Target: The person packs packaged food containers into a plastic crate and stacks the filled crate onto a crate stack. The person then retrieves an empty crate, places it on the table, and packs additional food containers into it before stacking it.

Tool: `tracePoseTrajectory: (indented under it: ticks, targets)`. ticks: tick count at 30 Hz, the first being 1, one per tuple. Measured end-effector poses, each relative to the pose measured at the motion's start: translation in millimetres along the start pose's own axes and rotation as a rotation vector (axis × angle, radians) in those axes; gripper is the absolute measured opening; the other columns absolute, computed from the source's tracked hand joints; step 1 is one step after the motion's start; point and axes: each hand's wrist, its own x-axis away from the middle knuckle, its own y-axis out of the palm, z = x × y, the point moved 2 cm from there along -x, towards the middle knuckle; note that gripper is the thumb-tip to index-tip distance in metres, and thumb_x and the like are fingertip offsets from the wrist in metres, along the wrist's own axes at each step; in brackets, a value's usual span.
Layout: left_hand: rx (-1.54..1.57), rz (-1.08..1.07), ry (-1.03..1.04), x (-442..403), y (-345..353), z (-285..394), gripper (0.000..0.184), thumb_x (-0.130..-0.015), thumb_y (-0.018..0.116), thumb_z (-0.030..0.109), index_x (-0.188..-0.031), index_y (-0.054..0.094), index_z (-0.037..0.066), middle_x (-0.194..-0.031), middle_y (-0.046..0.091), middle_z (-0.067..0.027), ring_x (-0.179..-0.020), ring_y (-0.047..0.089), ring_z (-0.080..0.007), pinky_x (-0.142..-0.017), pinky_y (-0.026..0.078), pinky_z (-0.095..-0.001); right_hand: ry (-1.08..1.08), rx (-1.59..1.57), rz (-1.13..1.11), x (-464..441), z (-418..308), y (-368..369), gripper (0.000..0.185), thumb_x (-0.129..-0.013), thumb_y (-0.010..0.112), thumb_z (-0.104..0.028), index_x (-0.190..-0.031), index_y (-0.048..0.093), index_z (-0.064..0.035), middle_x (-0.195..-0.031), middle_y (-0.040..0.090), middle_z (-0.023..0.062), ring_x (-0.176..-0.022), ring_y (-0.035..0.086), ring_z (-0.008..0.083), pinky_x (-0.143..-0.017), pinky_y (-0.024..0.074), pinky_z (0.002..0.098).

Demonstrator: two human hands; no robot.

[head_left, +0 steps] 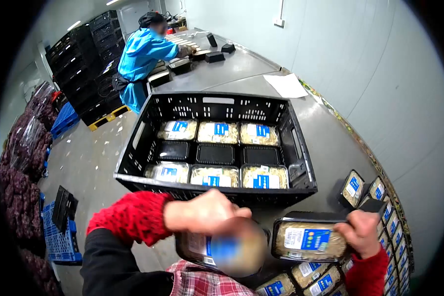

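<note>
My left hand point(207, 213), in a red sleeve, is closed on a labelled food tray point(196, 246) in front of the crate; part of that tray is smeared. My right hand point(364, 231) grips the end of another black food tray point(308, 239), tilted so its clear top and blue-and-white label face me. Both trays hold pale, stringy food. Just beyond my hands stands a black plastic crate point(217, 191). Inside it, a front row and a back row of trays point(218, 132) lie label up, with a middle row of black tray bottoms point(215, 154) between them.
More packed trays point(323, 283) lie at lower right and along the wall. A white paper sheet point(285, 85) rests on the metal table point(241, 79). Across the table a person in blue point(142, 54) handles trays. Stacked black crates point(79, 74) and a blue pallet point(59, 237) stand left.
</note>
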Motion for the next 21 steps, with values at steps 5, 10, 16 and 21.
tracePoseTrajectory:
  ticks: [5, 10, 16, 21]
  targets:
    - [-0.253, 0.111, -0.137, 16.4, -124.4, -73.7, 0.044, -0.081, 0.07, 0.047, -0.073, 0.053, 0.007, -0.051, 0.05, -0.0134, -0.047, 0.057, -0.0339, -0.044, 0.045, -0.0429, 0.005, -0.035, 0.129, -121.0, -42.6, -33.8, 0.049, -0.074, 0.08, -0.034, -0.06, 0.043, -0.0045, -0.053, 0.041, 0.0103, -0.042, 0.044, 0.0259, -0.043, 0.0345, 0.0374]
    - [-0.587, -0.001, -0.374, 33.6, -160.0, -178.0, 0.054, -0.075, 0.071, 0.054, -0.081, 0.055, 0.003, -0.056, 0.056, -0.0153, -0.057, 0.061, -0.0374, -0.054, 0.049, -0.0438, -0.316, 0.035, 0.118, -257.9, -57.6, 54.7, 0.044, -0.082, 0.069, -0.045, -0.071, 0.048, -0.0074, -0.059, 0.055, 0.0124, -0.053, 0.059, 0.0307, -0.046, 0.0429, 0.0396]
    - [-1.208, 0.23, -0.254, 62.2, -137.9, -278.5, 0.029, -0.086, 0.061, 0.04, -0.084, 0.053, 0.013, -0.072, 0.05, -0.0004, -0.063, 0.057, -0.0162, -0.052, 0.046, -0.03, -0.416, 0.253, 0.399, -362.3, -42.7, 159.9, 0.041, -0.084, 0.064, -0.047, -0.071, 0.048, -0.0112, -0.058, 0.05, 0.0039, -0.051, 0.058, 0.0225, -0.044, 0.0455, 0.0346]
    - [-1.264, 0.019, -0.159, 103.0, -35.5, -318.8, 0.014, -0.082, 0.056, 0.023, -0.073, 0.051, 0.012, -0.064, 0.044, 0.0004, -0.054, 0.049, -0.0125, -0.044, 0.039, -0.0268, -0.436, 0.382, 0.202, -291.8, -47.3, 309.6, 0.01, -0.08, 0.061, -0.02, -0.081, 0.054, -0.0123, -0.067, 0.047, 0.0024, -0.055, 0.053, 0.0159, -0.048, 0.042, 0.0314]
